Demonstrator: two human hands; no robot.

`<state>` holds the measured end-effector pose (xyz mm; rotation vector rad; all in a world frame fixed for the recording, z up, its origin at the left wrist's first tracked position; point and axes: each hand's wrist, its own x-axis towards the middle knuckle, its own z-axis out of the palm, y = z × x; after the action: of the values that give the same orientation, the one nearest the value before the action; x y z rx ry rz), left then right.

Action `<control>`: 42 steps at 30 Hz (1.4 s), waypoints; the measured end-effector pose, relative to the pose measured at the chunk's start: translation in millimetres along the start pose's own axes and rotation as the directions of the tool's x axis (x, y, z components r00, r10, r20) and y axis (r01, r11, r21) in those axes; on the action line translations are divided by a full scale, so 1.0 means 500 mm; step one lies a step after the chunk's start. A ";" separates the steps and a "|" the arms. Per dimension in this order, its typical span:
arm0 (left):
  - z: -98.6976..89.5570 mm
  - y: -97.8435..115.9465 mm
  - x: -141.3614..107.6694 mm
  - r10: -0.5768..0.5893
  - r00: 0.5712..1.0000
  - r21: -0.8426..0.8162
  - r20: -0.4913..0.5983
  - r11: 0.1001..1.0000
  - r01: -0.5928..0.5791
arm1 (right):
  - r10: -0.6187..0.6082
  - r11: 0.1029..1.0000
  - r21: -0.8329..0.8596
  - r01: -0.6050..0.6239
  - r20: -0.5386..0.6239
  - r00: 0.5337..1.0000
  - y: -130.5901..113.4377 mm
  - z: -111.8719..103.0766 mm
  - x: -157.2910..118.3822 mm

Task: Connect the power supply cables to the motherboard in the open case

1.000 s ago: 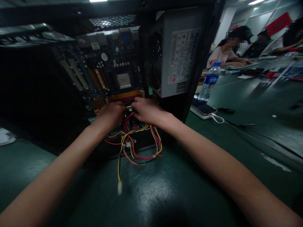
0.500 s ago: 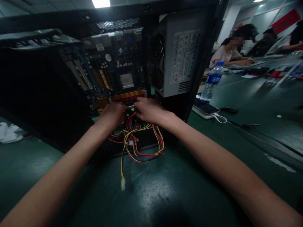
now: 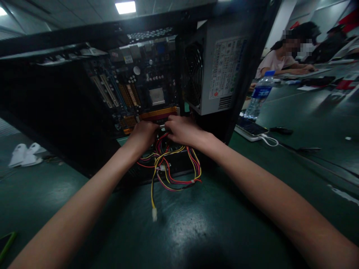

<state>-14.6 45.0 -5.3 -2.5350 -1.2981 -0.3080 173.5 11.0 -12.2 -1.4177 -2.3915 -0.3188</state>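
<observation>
1. Where the open computer case [image 3: 47,104] stands on the green table [image 3: 179,228], we find the motherboard [image 3: 169,87] inside, with orange and yellow memory slots [image 3: 159,113] along its lower part and a thin pale piece [image 3: 162,127] just below them, between our hands.
2. We judge the motherboard stiff but fragile, best handled by its edges; the pale piece looks hard and slight, suited to a fingertip hold at its two ends.
3. The multicoloured power cables [image 3: 157,162] should be light and flexible, easiest to hold by a plug such as the white connector [image 3: 154,214] that hangs from them.
4. Our left hand [image 3: 144,132] is curled, fingertips turned inward beside the pale piece; we cannot tell whether they pinch it.
5. Our right hand [image 3: 183,129] is bent likewise at the other end, just above the cables; its grip is hidden too.
</observation>
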 end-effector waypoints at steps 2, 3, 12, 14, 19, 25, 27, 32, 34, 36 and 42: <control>-0.001 0.002 0.000 -0.015 1.000 -0.010 -0.011 1.000 0.015 | 0.001 1.000 0.000 -0.001 0.002 1.000 -0.001 -0.001 -0.001; -0.001 0.003 0.000 -0.020 1.000 -0.009 -0.013 1.000 0.020 | 0.001 1.000 -0.001 -0.001 0.005 1.000 -0.001 -0.001 -0.001; -0.004 0.008 -0.001 -0.055 0.998 -0.002 -0.006 0.998 0.055 | -0.008 1.000 -0.006 0.009 0.008 1.000 -0.001 0.000 0.001; -0.002 0.006 -0.001 -0.047 0.999 -0.031 -0.025 0.998 0.046 | -0.014 1.000 -0.011 0.014 0.020 1.000 -0.002 -0.002 0.000; 0.000 0.007 0.000 -0.036 0.999 -0.047 -0.030 0.998 0.035 | -0.028 0.999 -0.016 0.029 0.043 0.999 -0.005 -0.007 0.000; -0.003 0.009 -0.001 -0.045 0.999 0.005 -0.028 0.999 0.045 | -0.064 0.997 -0.049 0.066 0.053 0.997 -0.008 -0.007 0.001; -0.004 0.009 -0.001 -0.033 0.999 0.022 -0.002 0.999 0.033 | -0.082 0.995 -0.060 0.085 0.054 0.995 -0.009 -0.007 0.000; -0.006 0.012 0.000 -0.042 0.999 0.019 0.007 0.999 0.041 | -0.119 0.990 -0.071 0.123 0.052 0.992 -0.011 -0.009 0.001; -0.007 0.013 0.000 -0.045 0.999 -0.009 0.000 0.999 0.045 | -0.153 0.983 -0.100 0.156 0.037 0.988 -0.009 -0.008 0.002; -0.008 0.015 0.000 -0.059 0.998 -0.034 -0.003 0.998 0.059 | -0.184 0.974 -0.130 0.184 0.018 0.983 -0.007 -0.005 0.004; -0.009 0.017 0.000 -0.096 0.995 -0.050 0.016 0.994 0.096 | -0.184 0.966 -0.173 0.189 0.049 0.982 -0.008 0.004 0.009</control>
<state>-8.0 38.7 -2.3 -2.5248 -1.4379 -0.3494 167.6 13.8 -12.4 -1.2790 -2.5846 -0.5737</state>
